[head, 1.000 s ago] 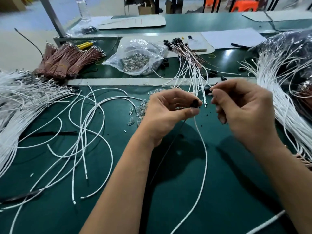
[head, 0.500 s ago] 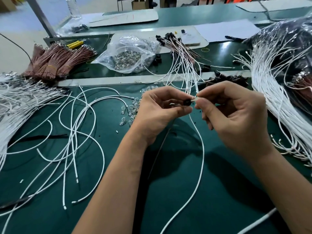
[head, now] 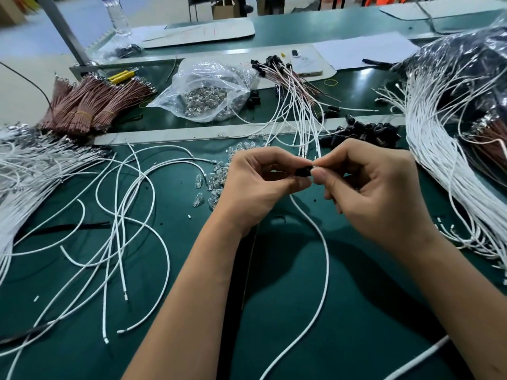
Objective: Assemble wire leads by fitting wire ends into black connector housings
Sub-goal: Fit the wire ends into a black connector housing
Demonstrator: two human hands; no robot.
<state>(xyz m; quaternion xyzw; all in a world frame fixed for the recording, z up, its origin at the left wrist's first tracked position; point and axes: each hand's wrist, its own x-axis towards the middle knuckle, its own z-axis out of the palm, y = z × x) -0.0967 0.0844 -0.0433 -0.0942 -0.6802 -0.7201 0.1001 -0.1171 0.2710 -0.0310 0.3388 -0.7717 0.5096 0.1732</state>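
Head view: black connector housing (head: pixel 304 171) sits pinched in left hand (head: pixel 255 187) fingertips above the green table (head: pixel 356 311), where right hand (head: pixel 378 193), apart 1 second ago, now pinches its end; white wire (head: pixel 325 259) trails below.

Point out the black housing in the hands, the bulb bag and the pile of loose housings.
housing (head: pixel 303 171), head view, on its black body between both thumbs.
bulb bag (head: pixel 204 91), head view, on the clear plastic over the bulbs.
housing pile (head: pixel 365 131), head view, on the heap's middle.
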